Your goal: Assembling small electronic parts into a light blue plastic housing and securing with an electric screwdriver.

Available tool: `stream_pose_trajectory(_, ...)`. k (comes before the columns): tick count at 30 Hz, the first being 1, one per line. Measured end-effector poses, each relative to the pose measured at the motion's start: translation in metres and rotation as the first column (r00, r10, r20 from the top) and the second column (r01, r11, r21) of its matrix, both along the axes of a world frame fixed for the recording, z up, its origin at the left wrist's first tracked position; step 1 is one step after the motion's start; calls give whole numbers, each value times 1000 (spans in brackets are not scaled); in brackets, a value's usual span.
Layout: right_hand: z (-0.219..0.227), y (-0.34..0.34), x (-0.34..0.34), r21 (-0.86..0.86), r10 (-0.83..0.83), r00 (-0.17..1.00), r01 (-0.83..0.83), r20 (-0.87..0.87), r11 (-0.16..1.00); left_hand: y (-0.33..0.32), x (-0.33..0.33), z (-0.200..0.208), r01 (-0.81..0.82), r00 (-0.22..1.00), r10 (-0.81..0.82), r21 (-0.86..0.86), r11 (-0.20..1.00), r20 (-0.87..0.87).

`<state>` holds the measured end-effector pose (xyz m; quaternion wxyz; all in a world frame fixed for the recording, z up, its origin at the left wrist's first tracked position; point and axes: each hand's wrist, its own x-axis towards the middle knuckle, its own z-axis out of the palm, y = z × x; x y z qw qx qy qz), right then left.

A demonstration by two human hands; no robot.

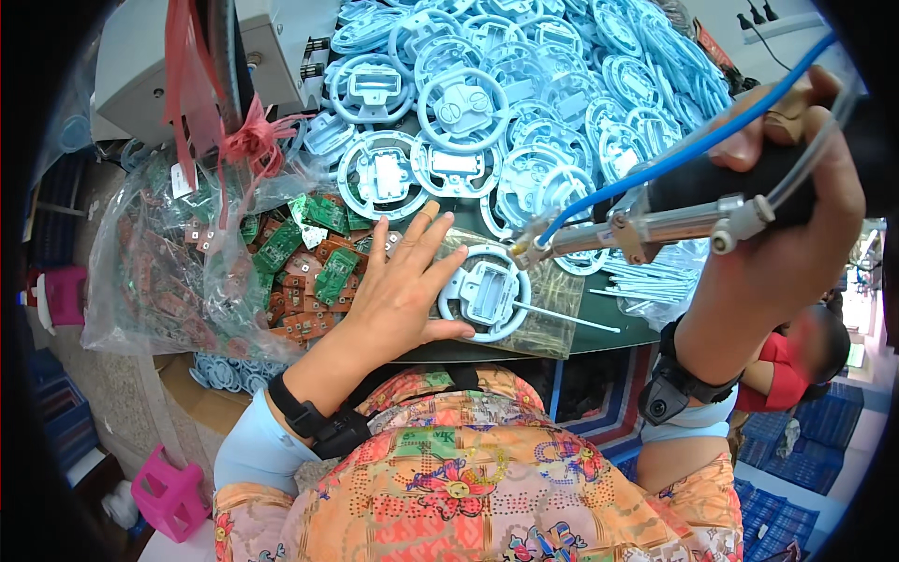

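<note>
A light-blue plastic ring-shaped part (447,302) with a rectangular frame in its middle lies near the front edge. A thin light-blue stick (571,317) runs out from it to the right. My left hand (393,290) lies with fingers spread, thumb and index finger at the ring's left rim; a tan wrap circles one fingertip. My right hand (829,201) is closed round a black handheld tool (698,187) that carries a metal air cylinder and a blue hose (693,159). The tool's tip hangs above the ring's right side; whether they touch I cannot tell.
Many similar light-blue parts (464,108) are heaped at the back. Left of my hand, a clear bag (140,272) spills green and brown circuit boards (332,276). Thin sticks (646,281) lie at right. A grey machine housing (140,56) stands back left. Another person (777,361) sits far right.
</note>
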<state>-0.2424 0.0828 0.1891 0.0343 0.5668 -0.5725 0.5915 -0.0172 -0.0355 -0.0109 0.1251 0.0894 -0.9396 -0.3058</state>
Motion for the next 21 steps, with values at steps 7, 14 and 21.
stream_pose_trajectory(7,-15,-18,25,-10,-34,879,44,476,999,-2,-1,-5,-2,1000,3,40,999,-27)
stream_pose_trajectory(14,-25,-28,20,-13,11,927,-6,374,1000,-3,-1,-2,-4,1000,4,24,1000,-6)
stream_pose_trajectory(21,-28,-36,35,-54,7,930,14,367,998,0,-1,-3,-15,999,17,46,999,-42)
